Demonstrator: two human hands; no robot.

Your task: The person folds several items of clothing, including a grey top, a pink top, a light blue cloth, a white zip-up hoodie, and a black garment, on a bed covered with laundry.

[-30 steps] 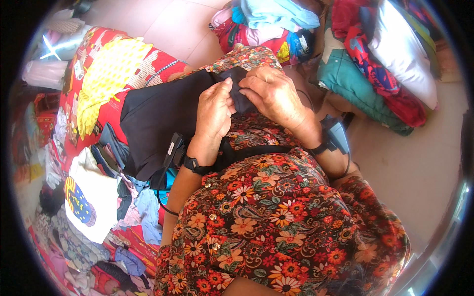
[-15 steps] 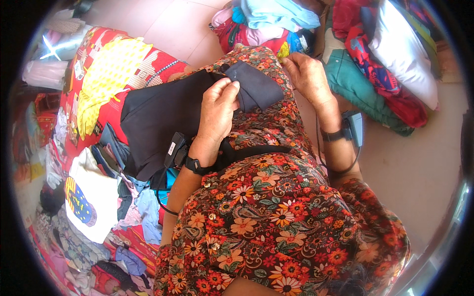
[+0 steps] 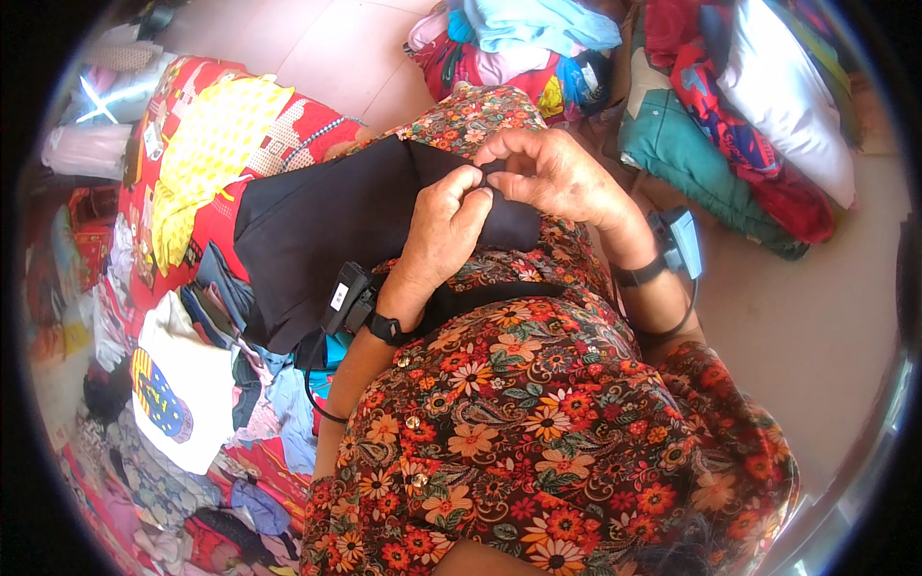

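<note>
A black garment point(image 3: 322, 206), perhaps trousers, lies across my lap and spills over to the left. My left hand point(image 3: 444, 226) pinches a fold of it between thumb and forefinger. Close against those fingertips is my right hand point(image 3: 562, 178), its thumb and forefinger drawn together in a pinch at the cloth. Whatever sits between the right fingertips is too small to make out. Under the garment spreads the flowered fabric point(image 3: 538, 384) that I wear. Each wrist carries a strapped device with a cable.
To the left, a red patterned cloth point(image 3: 202, 82) carries a yellow cloth point(image 3: 216, 134). A white printed shirt point(image 3: 182, 384) lies among several heaped clothes. Beyond my knees is a pile with a light blue cloth point(image 3: 538, 24). A white pillow point(image 3: 783, 101) and green quilt point(image 3: 677, 163) are at right.
My right hand has come left and down from beyond the garment's edge to meet my left hand. The garment's loose end has turned and folded downward; its left part lies as before.
</note>
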